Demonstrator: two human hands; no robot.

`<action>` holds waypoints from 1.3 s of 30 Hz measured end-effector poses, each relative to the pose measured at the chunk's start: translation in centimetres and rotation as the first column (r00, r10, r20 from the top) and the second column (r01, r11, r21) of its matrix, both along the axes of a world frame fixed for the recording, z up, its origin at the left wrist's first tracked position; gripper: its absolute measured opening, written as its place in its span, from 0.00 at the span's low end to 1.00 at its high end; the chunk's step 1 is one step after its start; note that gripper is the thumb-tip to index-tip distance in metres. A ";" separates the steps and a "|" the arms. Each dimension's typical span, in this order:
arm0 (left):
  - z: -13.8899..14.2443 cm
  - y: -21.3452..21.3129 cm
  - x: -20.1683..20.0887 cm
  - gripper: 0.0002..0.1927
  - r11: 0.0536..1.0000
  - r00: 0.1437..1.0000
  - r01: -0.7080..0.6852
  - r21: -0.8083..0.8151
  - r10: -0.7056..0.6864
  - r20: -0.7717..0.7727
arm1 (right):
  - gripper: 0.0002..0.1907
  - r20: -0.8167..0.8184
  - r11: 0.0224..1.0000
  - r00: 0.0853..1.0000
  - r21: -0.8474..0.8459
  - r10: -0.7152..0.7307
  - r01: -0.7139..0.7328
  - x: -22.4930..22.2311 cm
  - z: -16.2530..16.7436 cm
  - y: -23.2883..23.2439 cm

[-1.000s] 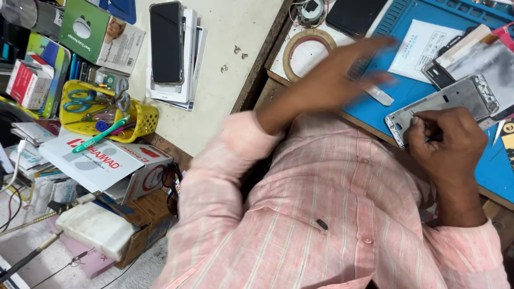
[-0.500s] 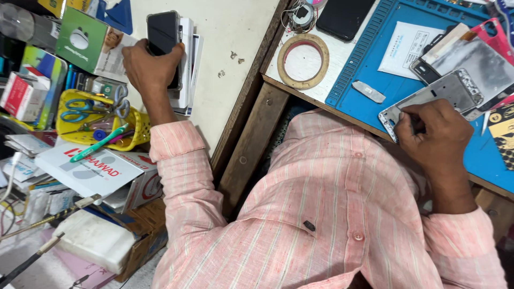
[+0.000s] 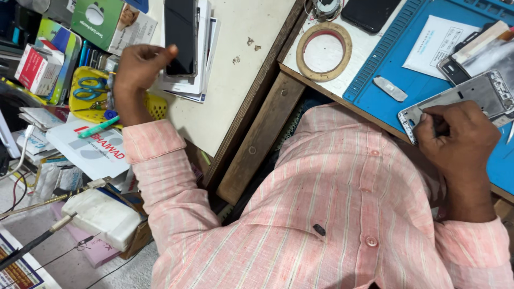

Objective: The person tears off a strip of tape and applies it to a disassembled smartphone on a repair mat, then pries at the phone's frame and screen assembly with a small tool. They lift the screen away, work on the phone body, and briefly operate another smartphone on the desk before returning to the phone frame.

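The left hand's [image 3: 140,67] grip is curling loosely with nothing in it, thumb tip touching a black phone [image 3: 180,36] that is lying on a stack of booklets [image 3: 204,51] on the pale counter [image 3: 241,80]. The right hand [image 3: 455,140] is clenching on a slim tool, mostly hidden, pressing at the near corner of a silver phone frame [image 3: 471,96] resting on the blue mat [image 3: 407,59]. A tape roll [image 3: 324,51] is lying just beside the mat.

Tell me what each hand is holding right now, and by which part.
The right hand pinches a thin dark tool, mostly hidden, against the lower left corner of the silver phone frame. The left hand touches the dark phone's left edge; a real grip cannot be told.
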State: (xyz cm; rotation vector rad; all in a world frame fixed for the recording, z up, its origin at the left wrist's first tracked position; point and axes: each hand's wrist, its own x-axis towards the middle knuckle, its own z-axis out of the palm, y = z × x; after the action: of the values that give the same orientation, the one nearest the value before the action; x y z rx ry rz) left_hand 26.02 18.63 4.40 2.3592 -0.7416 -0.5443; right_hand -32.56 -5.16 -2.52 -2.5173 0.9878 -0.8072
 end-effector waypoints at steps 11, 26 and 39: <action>1.7 -1.2 1.8 0.35 0.953 0.983 0.117 0.280 -0.070 -0.172 | 0.03 0.015 1.000 1.000 0.024 0.013 -0.013 0.1 -0.3 0.1; 0.6 -2.8 0.7 0.43 0.899 0.997 0.069 0.432 -0.070 -0.012 | 0.04 0.020 0.999 1.000 0.029 0.014 -0.015 0.2 0.1 -0.2; 1.4 -2.1 0.4 0.41 0.925 0.998 0.060 0.375 -0.044 -0.051 | 0.04 0.023 1.000 1.000 0.028 0.009 -0.010 0.3 0.4 0.0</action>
State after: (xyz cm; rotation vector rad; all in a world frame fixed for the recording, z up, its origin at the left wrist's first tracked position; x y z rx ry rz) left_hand 26.42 16.53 5.78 2.6752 -0.7352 -0.8190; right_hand -32.28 -5.14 -2.13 -2.4819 0.9718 -0.8124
